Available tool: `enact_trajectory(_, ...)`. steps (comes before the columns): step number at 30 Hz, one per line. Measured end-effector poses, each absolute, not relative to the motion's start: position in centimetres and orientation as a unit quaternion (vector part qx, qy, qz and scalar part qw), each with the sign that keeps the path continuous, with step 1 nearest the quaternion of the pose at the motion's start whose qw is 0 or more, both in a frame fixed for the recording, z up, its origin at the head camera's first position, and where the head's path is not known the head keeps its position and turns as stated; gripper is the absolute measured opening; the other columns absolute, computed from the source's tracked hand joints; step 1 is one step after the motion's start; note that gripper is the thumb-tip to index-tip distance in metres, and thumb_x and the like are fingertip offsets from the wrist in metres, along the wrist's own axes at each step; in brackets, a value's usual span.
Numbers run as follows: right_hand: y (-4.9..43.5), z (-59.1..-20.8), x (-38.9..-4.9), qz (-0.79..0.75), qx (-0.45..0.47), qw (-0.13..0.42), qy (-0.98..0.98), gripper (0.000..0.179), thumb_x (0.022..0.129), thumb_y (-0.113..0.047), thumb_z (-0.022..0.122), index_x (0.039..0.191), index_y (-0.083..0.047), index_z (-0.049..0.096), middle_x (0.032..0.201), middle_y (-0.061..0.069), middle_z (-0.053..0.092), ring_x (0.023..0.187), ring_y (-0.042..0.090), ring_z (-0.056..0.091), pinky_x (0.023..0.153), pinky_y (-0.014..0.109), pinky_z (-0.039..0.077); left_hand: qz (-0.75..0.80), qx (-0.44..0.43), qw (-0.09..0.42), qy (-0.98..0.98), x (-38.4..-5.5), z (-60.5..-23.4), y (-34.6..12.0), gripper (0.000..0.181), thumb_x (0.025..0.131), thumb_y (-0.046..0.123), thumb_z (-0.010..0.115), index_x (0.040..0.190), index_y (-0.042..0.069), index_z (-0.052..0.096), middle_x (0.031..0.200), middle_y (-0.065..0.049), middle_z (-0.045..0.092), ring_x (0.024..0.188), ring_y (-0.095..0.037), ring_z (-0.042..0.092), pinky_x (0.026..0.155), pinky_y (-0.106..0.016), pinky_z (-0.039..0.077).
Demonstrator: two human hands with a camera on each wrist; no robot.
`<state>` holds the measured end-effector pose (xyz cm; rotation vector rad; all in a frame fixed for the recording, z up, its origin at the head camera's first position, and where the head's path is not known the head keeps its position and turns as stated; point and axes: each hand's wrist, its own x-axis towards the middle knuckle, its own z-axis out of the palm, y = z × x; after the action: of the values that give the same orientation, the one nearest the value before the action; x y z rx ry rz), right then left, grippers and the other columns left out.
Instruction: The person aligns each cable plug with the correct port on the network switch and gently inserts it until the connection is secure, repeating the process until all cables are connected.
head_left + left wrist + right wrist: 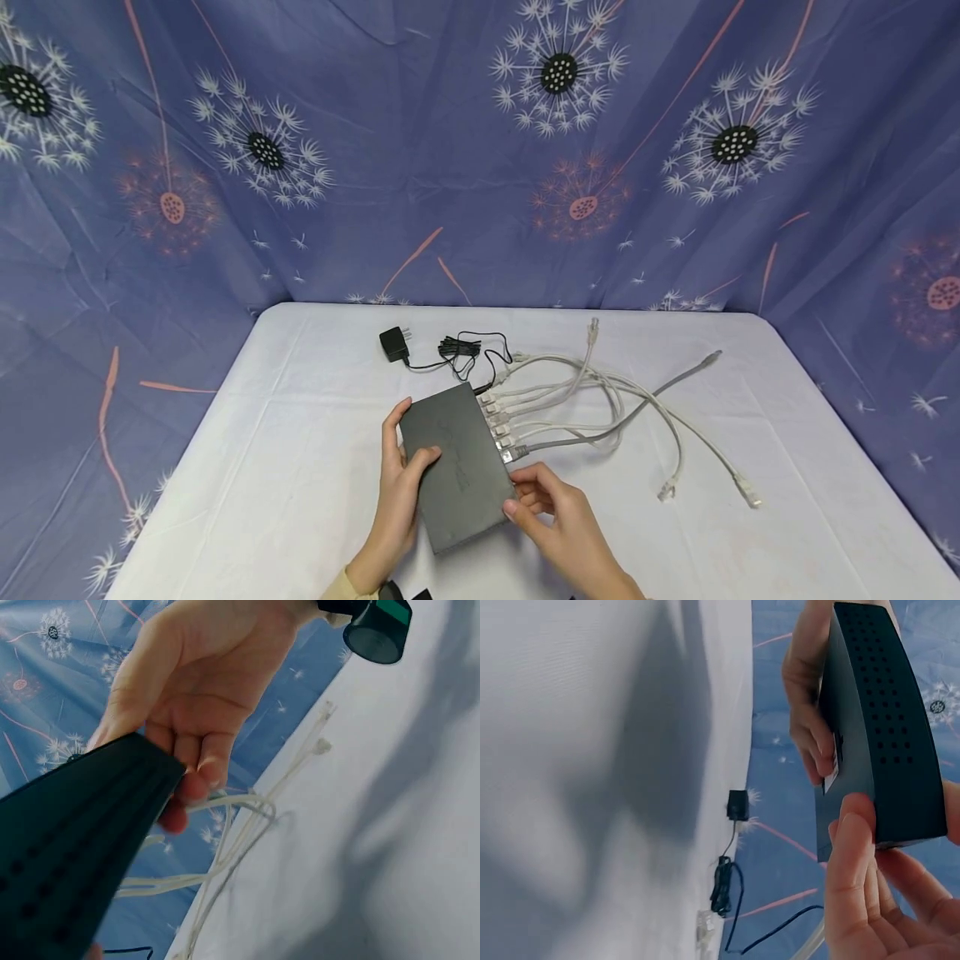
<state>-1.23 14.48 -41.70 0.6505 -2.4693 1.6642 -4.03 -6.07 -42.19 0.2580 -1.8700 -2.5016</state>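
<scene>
A dark grey network switch (457,467) is held up at a tilt, with several network cables (551,400) plugged into its right-hand side. My left hand (399,483) grips its left edge, thumb on the top face; in the right wrist view that hand's fingers (814,742) reach under the bottom, by a pale label. At the near right corner my right hand (558,521) pinches the casing between thumb and fingers, a hold also visible in the left wrist view. Rows of vent holes (889,697) mark the side of the casing.
A black power adapter (393,343) lies at the back of the white table (300,467), its bundled cord (459,347) leading to the switch. Loose cable ends, one with a clear plug (746,490), spread to the right. A blue flowered curtain (420,150) hangs behind.
</scene>
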Motion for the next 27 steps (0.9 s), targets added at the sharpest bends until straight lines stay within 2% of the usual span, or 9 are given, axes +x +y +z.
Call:
enact_trajectory(3, 15.0, -42.0, -1.1, 0.546, 0.216, 0.040, -0.809, 0.017, 0.088, -0.008, 0.067, 0.104, -0.005, 0.061, 0.085, -0.006, 0.062, 0.072, 0.005, 0.060, 0.068, 0.027, 0.053, -0.794, 0.075, -0.017, -0.602, -4.0, -42.5, -6.4, 0.075, 0.087, 0.002, 0.050, 0.148, 0.032, 0.019, 0.130, -0.018, 0.048, 0.104, -0.021, 0.055, 0.082, -0.030, 0.043)
enact_trajectory(5, 15.4, -42.3, -1.1, 0.547, 0.220, 0.034, -0.807, 0.018, 0.088, -0.007, 0.067, 0.104, -0.005, 0.061, 0.085, -0.006, 0.063, 0.072, 0.005, 0.060, 0.068, 0.028, 0.053, -0.790, 0.076, -0.031, -0.607, -3.9, -42.7, -6.6, 0.073, 0.088, 0.004, 0.050, 0.148, 0.028, 0.016, 0.127, -0.018, 0.049, 0.101, -0.019, 0.056, 0.081, -0.029, 0.044)
enact_trajectory(9, 16.2, -42.6, -0.9, 0.553, 0.231, 0.022, -0.801, 0.019, 0.088, -0.004, 0.066, 0.106, -0.004, 0.061, 0.087, -0.005, 0.065, 0.073, 0.007, 0.062, 0.068, 0.029, 0.053, -0.784, 0.084, -0.060, -0.612, -3.7, -43.1, -7.0, 0.061, 0.090, 0.004, 0.050, 0.142, 0.017, 0.021, 0.102, -0.013, 0.061, 0.080, -0.014, 0.061, 0.067, -0.027, 0.048)
enact_trajectory(12, 16.8, -42.9, -0.9, 0.556, 0.242, 0.018, -0.795, 0.020, 0.087, -0.001, 0.066, 0.106, -0.003, 0.061, 0.088, -0.003, 0.066, 0.074, 0.008, 0.063, 0.068, 0.029, 0.053, -0.779, 0.077, -0.079, -0.617, -3.5, -43.3, -7.3, 0.052, 0.092, 0.004, 0.049, 0.136, 0.012, 0.023, 0.086, -0.010, 0.062, 0.069, -0.016, 0.063, 0.061, -0.029, 0.051)
enact_trajectory(19, 18.0, -43.7, -1.0, 0.553, 0.262, 0.006, -0.791, 0.022, 0.088, 0.000, 0.065, 0.109, -0.003, 0.061, 0.090, 0.001, 0.067, 0.075, 0.010, 0.064, 0.069, 0.030, 0.053, -0.770, 0.052, -0.104, -0.628, -2.9, -43.7, -7.8, 0.046, 0.091, 0.003, 0.049, 0.128, 0.006, 0.023, 0.099, -0.014, 0.061, 0.072, -0.021, 0.065, 0.062, -0.033, 0.053)
enact_trajectory(22, 18.6, -44.0, -1.1, 0.550, 0.266, 0.002, -0.792, 0.022, 0.088, -0.001, 0.065, 0.109, -0.003, 0.061, 0.090, 0.002, 0.067, 0.076, 0.011, 0.064, 0.068, 0.030, 0.053, -0.768, 0.050, -0.113, -0.628, -2.7, -43.9, -7.8, 0.043, 0.090, 0.002, 0.050, 0.125, 0.005, 0.025, 0.108, -0.016, 0.056, 0.072, -0.023, 0.065, 0.062, -0.033, 0.053)
enact_trajectory(27, 19.4, -44.3, -1.4, 0.547, 0.272, -0.003, -0.792, 0.021, 0.088, 0.000, 0.065, 0.108, -0.004, 0.062, 0.089, 0.003, 0.067, 0.076, 0.011, 0.064, 0.066, 0.030, 0.053, -0.762, 0.054, -0.119, -0.634, -2.5, -44.2, -7.8, 0.042, 0.087, 0.001, 0.054, 0.121, 0.002, 0.029, 0.114, -0.018, 0.050, 0.072, -0.027, 0.066, 0.064, -0.036, 0.054)
